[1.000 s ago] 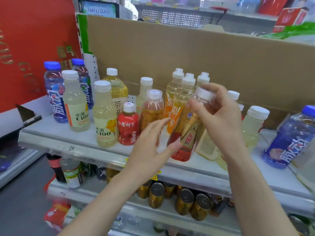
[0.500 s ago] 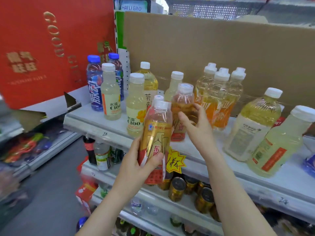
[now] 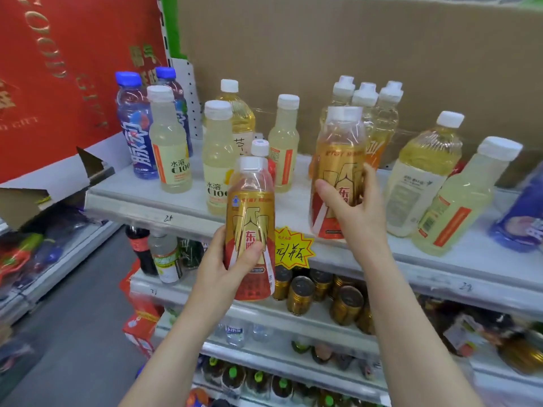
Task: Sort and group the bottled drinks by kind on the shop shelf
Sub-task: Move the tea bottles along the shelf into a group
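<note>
Bottles of several kinds stand mixed on the white metal shop shelf (image 3: 141,198). The left hand (image 3: 226,265) grips a clear plastic bottle with a gold-and-red label and white cap (image 3: 251,218) around its lower half, with the thumb across the label. This bottle is upright, held out in front of the shelf's front edge and off the shelf.

The right hand (image 3: 357,207) grips a second gold-and-red labelled bottle (image 3: 338,160) from its right side, thumb on the label and fingers behind. It is at the front of the shelf near the middle; whether its base rests on the shelf I cannot tell.

Just behind it, three orange-tinted bottles with white sport caps (image 3: 382,118) stand close together against the brown cardboard backing (image 3: 323,48). At the left end are two blue-capped purple bottles (image 3: 132,127), with two pale yellow C100 bottles (image 3: 170,148) beside them. A tall yellow tea bottle (image 3: 239,113) and a pale bottle with an orange strip (image 3: 283,142) stand further back. A large yellow bottle (image 3: 420,171) and a pale cloudy bottle (image 3: 461,201) are at the right.

A yellow starburst price tag (image 3: 293,248) sits on the shelf edge between the hands. Gold cans (image 3: 299,295) sit on the shelf below.
</note>
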Motion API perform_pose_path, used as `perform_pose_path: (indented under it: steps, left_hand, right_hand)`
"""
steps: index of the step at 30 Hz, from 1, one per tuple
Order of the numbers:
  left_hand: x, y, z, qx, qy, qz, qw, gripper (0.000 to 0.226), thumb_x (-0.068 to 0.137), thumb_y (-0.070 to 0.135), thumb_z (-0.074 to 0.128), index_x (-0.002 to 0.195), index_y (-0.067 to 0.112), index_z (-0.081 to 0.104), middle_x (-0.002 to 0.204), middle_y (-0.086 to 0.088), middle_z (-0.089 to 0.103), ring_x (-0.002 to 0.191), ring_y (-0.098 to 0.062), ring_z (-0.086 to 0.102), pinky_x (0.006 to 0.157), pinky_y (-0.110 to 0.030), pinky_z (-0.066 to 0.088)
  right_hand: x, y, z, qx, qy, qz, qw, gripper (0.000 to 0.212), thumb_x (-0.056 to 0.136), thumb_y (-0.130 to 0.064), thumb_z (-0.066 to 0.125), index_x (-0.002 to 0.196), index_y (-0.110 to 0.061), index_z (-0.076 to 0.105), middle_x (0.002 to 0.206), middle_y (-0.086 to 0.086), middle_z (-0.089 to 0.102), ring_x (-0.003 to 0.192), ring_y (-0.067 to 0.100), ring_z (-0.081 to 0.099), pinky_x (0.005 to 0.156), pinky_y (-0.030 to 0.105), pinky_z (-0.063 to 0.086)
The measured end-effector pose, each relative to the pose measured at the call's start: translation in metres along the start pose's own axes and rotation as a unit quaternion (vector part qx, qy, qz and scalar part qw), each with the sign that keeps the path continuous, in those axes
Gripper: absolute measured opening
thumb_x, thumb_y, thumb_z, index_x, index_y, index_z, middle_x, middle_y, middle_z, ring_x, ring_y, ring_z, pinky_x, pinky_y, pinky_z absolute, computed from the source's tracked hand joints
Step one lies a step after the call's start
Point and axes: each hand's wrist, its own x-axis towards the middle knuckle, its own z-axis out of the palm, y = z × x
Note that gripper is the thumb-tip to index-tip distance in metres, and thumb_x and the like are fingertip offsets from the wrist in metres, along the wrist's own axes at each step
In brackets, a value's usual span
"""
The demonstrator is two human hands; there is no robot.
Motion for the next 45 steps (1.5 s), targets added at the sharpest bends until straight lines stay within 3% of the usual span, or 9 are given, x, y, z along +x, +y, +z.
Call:
perform_pose_path:
  steps: [2, 6, 9, 14, 26, 31, 35, 40, 45]
  left_hand:
    - [-0.001, -0.004, 0.009, -0.026, -0.024, -0.008, 0.999, 0.055, 0.065, 0.058, 0.070, 0.114, 0.037, 0.061, 0.107, 0.009, 0.074, 0.101, -0.013, 0.071, 0.083, -0.029, 0.056]
    - [-0.008, -0.012, 0.033, -0.049, -0.086, -0.022, 0.995, 0.052, 0.070, 0.055, 0.071, 0.118, 0.039, 0.060, 0.111, 0.009, 0.073, 0.104, -0.013, 0.070, 0.086, -0.034, 0.056]
    - [-0.017, -0.014, 0.057, -0.066, -0.134, -0.034, 0.988, 0.051, 0.071, 0.051, 0.072, 0.118, 0.036, 0.061, 0.109, 0.009, 0.073, 0.102, -0.013, 0.070, 0.080, -0.029, 0.057]
    - [-0.039, -0.013, 0.106, -0.055, -0.188, -0.035, 0.980, 0.054, 0.068, 0.055, 0.070, 0.117, 0.033, 0.061, 0.104, 0.010, 0.074, 0.097, -0.011, 0.070, 0.083, -0.033, 0.057]
    - [-0.118, 0.005, 0.298, -0.043, -0.234, -0.012, 0.971, 0.059, 0.069, 0.062, 0.069, 0.122, 0.040, 0.056, 0.115, 0.012, 0.070, 0.107, -0.009, 0.068, 0.092, -0.043, 0.057]
    - [-0.149, 0.018, 0.402, -0.044, -0.247, 0.004, 0.968, 0.060, 0.068, 0.064, 0.069, 0.121, 0.038, 0.058, 0.114, 0.012, 0.070, 0.106, -0.010, 0.068, 0.093, -0.046, 0.057]
    - [-0.164, 0.033, 0.471, -0.041, -0.263, 0.030, 0.963, 0.048, 0.068, 0.061, 0.069, 0.112, 0.044, 0.058, 0.109, 0.018, 0.071, 0.105, -0.008, 0.068, 0.098, -0.048, 0.053]
    - [-0.165, 0.040, 0.553, -0.041, -0.298, 0.042, 0.953, 0.053, 0.070, 0.060, 0.070, 0.118, 0.042, 0.056, 0.111, 0.018, 0.071, 0.106, -0.007, 0.067, 0.097, -0.048, 0.053]
    - [-0.154, 0.034, 0.636, -0.050, -0.303, 0.051, 0.950, 0.063, 0.070, 0.060, 0.071, 0.126, 0.038, 0.054, 0.114, 0.018, 0.069, 0.107, -0.004, 0.066, 0.099, -0.045, 0.053]
  right_hand:
    - [-0.021, -0.007, -0.017, -0.014, 0.031, 0.005, 0.999, 0.049, 0.084, -0.039, 0.079, 0.125, -0.030, 0.054, 0.100, -0.016, 0.068, 0.088, -0.007, 0.065, 0.070, 0.010, 0.050]
    - [-0.068, -0.002, -0.049, -0.014, 0.092, 0.052, 0.994, 0.038, 0.083, -0.042, 0.080, 0.111, -0.044, 0.054, 0.100, -0.021, 0.070, 0.092, 0.002, 0.069, 0.081, 0.032, 0.059]
    - [-0.099, 0.004, -0.076, -0.025, 0.140, 0.092, 0.986, 0.044, 0.083, -0.043, 0.080, 0.119, -0.037, 0.056, 0.101, -0.016, 0.071, 0.091, 0.005, 0.070, 0.083, 0.038, 0.061]
    - [-0.135, 0.014, -0.126, -0.051, 0.200, 0.129, 0.970, 0.043, 0.074, -0.052, 0.082, 0.106, -0.039, 0.057, 0.097, -0.008, 0.072, 0.088, 0.013, 0.072, 0.084, 0.050, 0.060]
    - [-0.180, 0.042, -0.327, -0.093, 0.230, 0.153, 0.957, 0.060, 0.068, -0.058, 0.079, 0.116, -0.034, 0.052, 0.102, -0.010, 0.069, 0.092, 0.010, 0.070, 0.085, 0.045, 0.060]
    - [-0.190, 0.049, -0.434, -0.102, 0.247, 0.137, 0.954, 0.046, 0.083, -0.040, 0.081, 0.117, -0.029, 0.051, 0.098, -0.010, 0.068, 0.080, -0.002, 0.067, 0.069, 0.021, 0.054]
    - [-0.187, 0.052, -0.507, -0.108, 0.269, 0.130, 0.948, 0.043, 0.085, -0.038, 0.079, 0.116, -0.025, 0.052, 0.097, -0.009, 0.067, 0.076, -0.005, 0.065, 0.064, 0.014, 0.050]
    - [-0.172, 0.068, -0.583, -0.110, 0.300, 0.122, 0.940, 0.047, 0.076, -0.050, 0.080, 0.109, -0.032, 0.053, 0.095, -0.008, 0.069, 0.080, 0.005, 0.069, 0.073, 0.031, 0.054]
    - [-0.143, 0.092, -0.654, -0.133, 0.314, 0.115, 0.933, 0.047, 0.075, -0.051, 0.077, 0.109, -0.030, 0.053, 0.094, -0.008, 0.068, 0.081, 0.007, 0.068, 0.073, 0.033, 0.054]
